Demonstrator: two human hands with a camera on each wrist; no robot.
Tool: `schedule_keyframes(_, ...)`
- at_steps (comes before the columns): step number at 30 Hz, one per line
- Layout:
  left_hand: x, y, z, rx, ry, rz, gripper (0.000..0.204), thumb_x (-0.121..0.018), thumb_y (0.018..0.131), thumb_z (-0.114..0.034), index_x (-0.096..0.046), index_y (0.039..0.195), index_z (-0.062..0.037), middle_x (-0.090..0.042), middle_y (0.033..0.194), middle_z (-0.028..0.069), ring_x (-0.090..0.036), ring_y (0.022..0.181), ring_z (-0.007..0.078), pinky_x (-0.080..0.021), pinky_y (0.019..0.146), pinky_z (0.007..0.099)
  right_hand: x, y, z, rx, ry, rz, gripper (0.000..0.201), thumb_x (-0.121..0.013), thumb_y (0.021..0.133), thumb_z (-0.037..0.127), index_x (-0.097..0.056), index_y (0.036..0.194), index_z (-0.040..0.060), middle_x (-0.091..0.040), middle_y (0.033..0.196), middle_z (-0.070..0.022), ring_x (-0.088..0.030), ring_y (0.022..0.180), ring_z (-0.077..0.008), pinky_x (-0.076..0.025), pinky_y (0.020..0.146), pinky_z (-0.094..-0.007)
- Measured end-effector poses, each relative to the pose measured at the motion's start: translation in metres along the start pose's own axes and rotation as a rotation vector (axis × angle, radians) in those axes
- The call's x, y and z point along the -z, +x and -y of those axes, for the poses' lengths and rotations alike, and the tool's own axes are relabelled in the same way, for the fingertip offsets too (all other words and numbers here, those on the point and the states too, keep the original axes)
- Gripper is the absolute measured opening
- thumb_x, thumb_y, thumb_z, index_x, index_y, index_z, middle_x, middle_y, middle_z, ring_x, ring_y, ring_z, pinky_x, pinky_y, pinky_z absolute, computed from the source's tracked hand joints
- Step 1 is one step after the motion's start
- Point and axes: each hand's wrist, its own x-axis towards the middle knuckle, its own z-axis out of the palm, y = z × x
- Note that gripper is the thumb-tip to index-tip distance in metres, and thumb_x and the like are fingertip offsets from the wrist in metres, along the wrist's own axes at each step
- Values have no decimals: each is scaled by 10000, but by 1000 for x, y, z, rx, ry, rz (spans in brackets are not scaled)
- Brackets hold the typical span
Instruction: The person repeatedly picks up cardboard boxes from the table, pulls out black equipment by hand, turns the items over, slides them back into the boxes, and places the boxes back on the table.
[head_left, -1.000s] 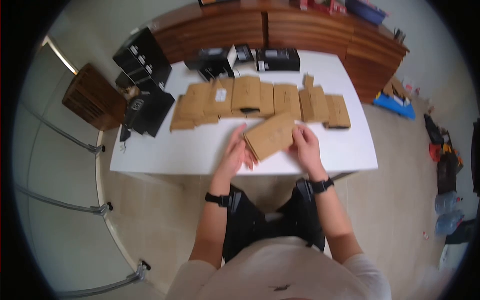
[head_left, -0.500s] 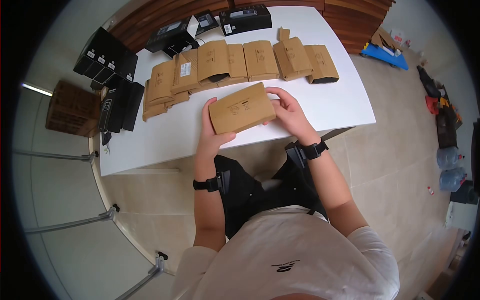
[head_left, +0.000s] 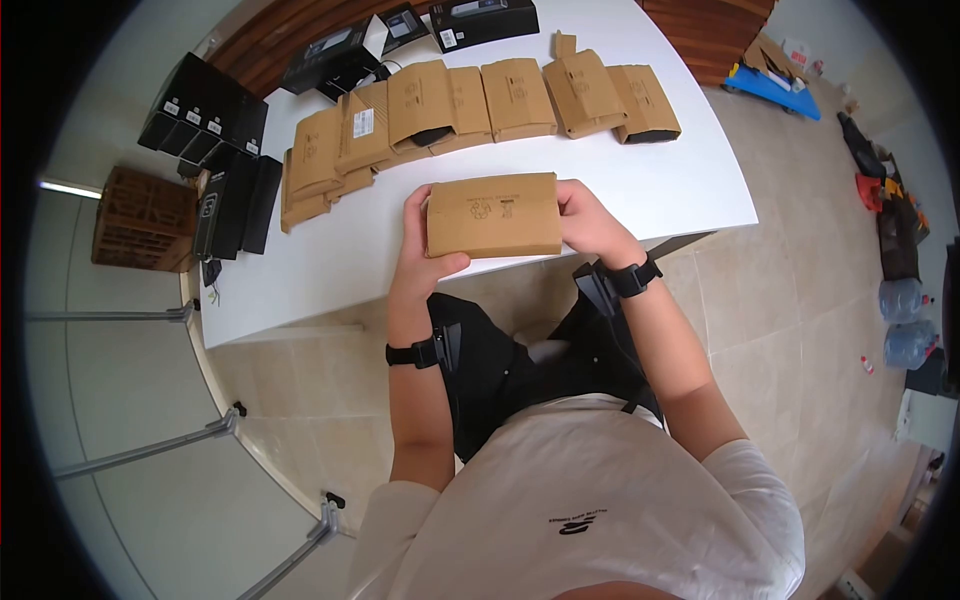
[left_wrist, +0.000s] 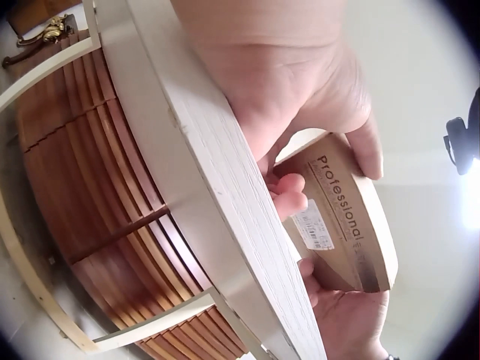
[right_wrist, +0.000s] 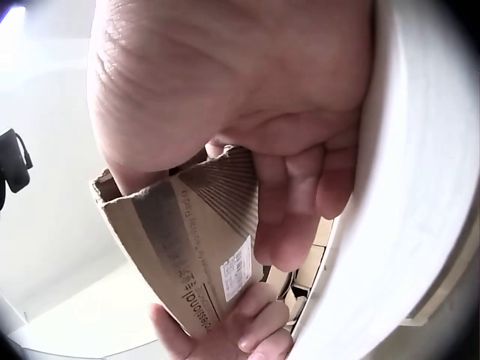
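Observation:
A brown cardboard box (head_left: pixel 492 215) with printed marks on top is held roughly level over the table's front edge. My left hand (head_left: pixel 415 255) grips its left end, thumb along the near side and fingers round the far side. At the right end my right hand (head_left: pixel 592 222) holds the box. In the right wrist view that end of the cardboard box (right_wrist: pixel 206 240) is uncovered, and the right thumb reaches inside the opening while the other fingers lie against the outer face. A white barcode label (left_wrist: pixel 313 225) and the word "Professional" show on the underside in the left wrist view.
Several similar cardboard boxes (head_left: pixel 518 95) form a row across the white table (head_left: pixel 690 185). Black boxes (head_left: pixel 485 22) stand at the back, with more black boxes (head_left: pixel 205 115) stacked at the left. A blue dolly (head_left: pixel 775 92) sits on the floor at right.
The box has turned from a slant to nearly level. The left hand, with loose fingers beside the box a second ago, now grips its left end. The head view has tilted downward.

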Motion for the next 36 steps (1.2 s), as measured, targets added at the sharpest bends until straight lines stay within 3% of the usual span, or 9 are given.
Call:
schedule_keyframes(2, -1, -1, 0, -14, 1, -47, 1013, -850, 636, -126, -288, 1477, -77, -429, 1384, 81, -396, 1324, 228, -335, 1115, 373, -4, 0, 0, 21, 40, -24, 227, -649, 917, 86, -670, 1115, -22, -676, 963, 4, -570, 850, -46, -485, 776, -233)
schedule_keyframes(8, 12, -4, 11, -113, -244, -187, 943, -726, 624, -9, -295, 1462, -43, -430, 1383, 85, -402, 1322, 229, -348, 1116, 383, -4, 4, 6, 123, 129, -167, 191, -604, 923, 32, -673, 1075, -62, -694, 994, -59, -613, 836, -90, -507, 769, -263)
schedule_keyframes(11, 11, -2, 11, -173, -260, -208, 925, -689, 621, 16, -295, 1456, -37, -432, 1373, 89, -403, 1321, 237, -351, 1116, 387, 7, 3, 0, 4, 261, -239, 227, -572, 944, 85, -656, 1102, -55, -675, 1059, -104, -626, 870, -131, -511, 778, -285)
schedule_keyframes(14, 3, -3, 8, -183, -203, -236, 921, -692, 626, 13, -293, 1455, -38, -432, 1365, 91, -404, 1316, 242, -352, 1114, 386, 12, 6, -10, 179, 495, -183, 367, -488, 994, 217, -544, 1272, -16, -643, 1093, -108, -620, 930, -152, -512, 789, -291)
schedule_keyframes(18, 4, -3, 7, -162, -128, -235, 922, -684, 630, 14, -285, 1459, -39, -428, 1364, 94, -401, 1317, 244, -349, 1115, 388, -4, 4, 8, 180, 385, -251, 367, -548, 980, 186, -533, 1302, 11, -642, 1090, -70, -609, 955, -128, -501, 829, -276)
schedule_keyframes(20, 2, -3, 7, -130, -81, -233, 919, -676, 632, 14, -282, 1460, -41, -432, 1356, 90, -402, 1315, 238, -347, 1115, 386, -10, 3, 17, 119, 35, -263, 355, -609, 951, 127, -558, 1288, 27, -644, 1078, -36, -600, 953, -98, -490, 860, -259)
schedule_keyframes(24, 4, -1, 9, -144, -129, -252, 912, -662, 633, 18, -280, 1460, -45, -433, 1354, 89, -400, 1316, 236, -344, 1118, 385, -6, 3, 12, 80, 126, -301, 295, -675, 905, 102, -639, 1189, 31, -664, 1003, -12, -587, 933, -58, -479, 826, -220)
schedule_keyframes(30, 10, -1, 12, -195, -221, -268, 895, -645, 639, 20, -284, 1455, -48, -431, 1355, 89, -401, 1315, 238, -346, 1117, 387, 0, 5, 7, 140, 364, -355, 355, -684, 896, 112, -613, 1236, 37, -646, 1016, -28, -582, 907, -66, -508, 770, -230)
schedule_keyframes(36, 2, -2, 4, -184, -135, -240, 892, -657, 654, 9, -274, 1457, -49, -416, 1368, 90, -397, 1313, 236, -351, 1112, 387, -6, 3, 17, 72, 99, -263, 508, -696, 868, 90, -521, 1342, 39, -627, 1040, -63, -598, 899, -111, -514, 777, -243)
